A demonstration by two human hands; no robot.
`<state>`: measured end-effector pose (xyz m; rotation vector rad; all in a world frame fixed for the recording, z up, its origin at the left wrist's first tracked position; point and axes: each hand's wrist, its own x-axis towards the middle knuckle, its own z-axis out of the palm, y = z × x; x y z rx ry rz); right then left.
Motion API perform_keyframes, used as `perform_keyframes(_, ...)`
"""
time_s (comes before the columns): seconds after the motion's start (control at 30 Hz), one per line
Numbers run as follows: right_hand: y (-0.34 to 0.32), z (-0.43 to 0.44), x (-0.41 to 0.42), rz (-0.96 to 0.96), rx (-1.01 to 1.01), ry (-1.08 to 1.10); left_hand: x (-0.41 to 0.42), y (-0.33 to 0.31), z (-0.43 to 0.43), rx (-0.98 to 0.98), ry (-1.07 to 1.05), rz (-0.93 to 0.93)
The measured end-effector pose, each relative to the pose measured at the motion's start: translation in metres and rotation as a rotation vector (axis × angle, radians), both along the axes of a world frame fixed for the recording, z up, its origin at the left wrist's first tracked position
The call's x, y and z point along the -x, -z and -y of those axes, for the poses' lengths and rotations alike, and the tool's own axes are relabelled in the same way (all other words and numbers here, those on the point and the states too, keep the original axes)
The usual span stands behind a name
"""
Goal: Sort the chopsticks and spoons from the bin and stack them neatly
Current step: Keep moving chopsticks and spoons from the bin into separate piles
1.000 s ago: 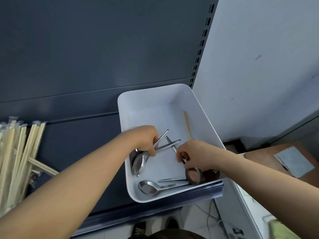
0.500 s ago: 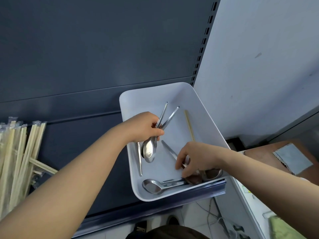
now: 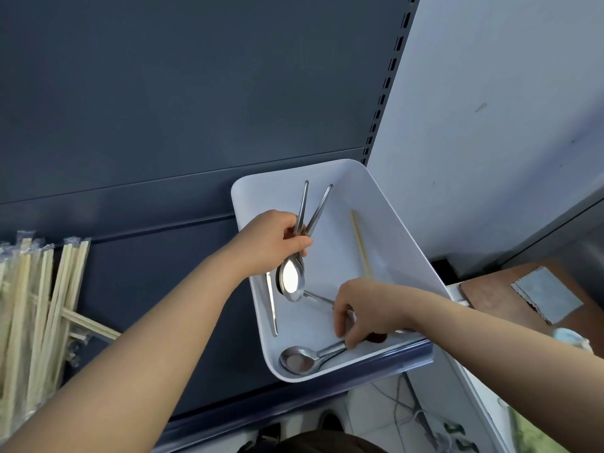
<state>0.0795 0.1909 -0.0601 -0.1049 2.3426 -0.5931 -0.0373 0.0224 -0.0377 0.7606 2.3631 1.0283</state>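
Now left hand (image 3: 271,243) grips two spoons (image 3: 291,282) above bin (image 3: 408,243); right hand (image 3: 369,308) pinches another spoon (image 3: 299,359).

spoons (image 3: 295,358) in bin (image 3: 405,220) | chopstick pile (image 3: 36,308) left of bin

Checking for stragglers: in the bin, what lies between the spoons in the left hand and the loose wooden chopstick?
Nothing: in the head view only bare white bin floor separates the spoons from the chopstick.

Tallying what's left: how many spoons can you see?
4: two stacked spoons in the left hand; a lone spoon at the bin front; a half-covered spoon under the right hand. More may hide there.
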Motion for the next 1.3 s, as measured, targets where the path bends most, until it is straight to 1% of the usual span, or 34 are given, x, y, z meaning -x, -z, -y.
perform_keyframes(0.1, -0.001, -0.001, 0.001, 0.06, 0.083, 0.108, 0.001, -0.001, 0.001, -0.026, 0.005, 0.008)
perform_keyframes(0.17, -0.001, -0.002, 0.002, 0.037, 0.101, 0.171, 0.002, -0.002, 0.002, -0.048, 0.006, 0.023)
perform_keyframes(0.23, -0.004, -0.004, 0.006, -0.069, 0.119, 0.245, 0.002, -0.003, 0.002, -0.073, 0.006, 0.026)
perform_keyframes(0.27, -0.006, -0.005, 0.009, -0.132, 0.162, 0.306, 0.002, -0.005, 0.003, -0.085, 0.003, 0.016)
perform_keyframes(0.33, -0.009, -0.006, 0.015, -0.246, 0.266, 0.474, 0.002, -0.01, 0.005, -0.114, -0.024, -0.018)
perform_keyframes(0.4, -0.013, -0.007, 0.02, -0.353, 0.322, 0.609, 0.001, -0.017, 0.007, -0.149, -0.09, -0.031)
perform_keyframes(0.57, -0.037, -0.003, 0.032, -0.523, 0.45, 0.702, -0.007, -0.03, 0.021, -0.205, -0.28, -0.024)
perform_keyframes(0.67, -0.053, 0.003, 0.042, -0.601, 0.425, 0.63, -0.02, -0.034, 0.034, -0.22, -0.388, -0.013)
perform_keyframes(0.8, -0.083, 0.022, 0.053, -0.694, 0.478, 0.53, -0.041, -0.041, 0.062, -0.262, -0.54, -0.029)
perform_keyframes(0.9, -0.104, 0.052, 0.06, -0.744, 0.525, 0.474, -0.061, -0.047, 0.096, -0.297, -0.662, -0.064)
perform_keyframes(1.03, -0.115, 0.117, 0.064, -0.681, 0.646, 0.356, -0.09, -0.053, 0.155, -0.314, -0.827, -0.104)
perform_keyframes(1.13, -0.112, 0.178, 0.062, -0.653, 0.661, 0.242, -0.11, -0.053, 0.209, -0.297, -0.954, -0.13)
perform_keyframes(1.3, -0.095, 0.3, 0.059, -0.583, 0.661, 0.11, -0.138, -0.045, 0.317, -0.215, -1.083, -0.202)
